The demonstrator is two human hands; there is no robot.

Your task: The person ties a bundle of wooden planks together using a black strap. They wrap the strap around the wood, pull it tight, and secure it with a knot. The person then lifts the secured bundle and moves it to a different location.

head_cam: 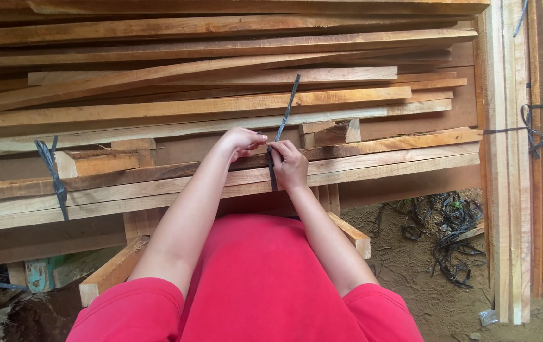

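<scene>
While arms reach forward | both hands (265, 155) apparently pinch dark strap (282, 123)

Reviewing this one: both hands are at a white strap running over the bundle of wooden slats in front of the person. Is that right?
Not quite. The strap is dark, black or grey, not white. The head view shows the left hand and the right hand both at it, where it runs over the bundle of wooden slats in front of the person.
</scene>
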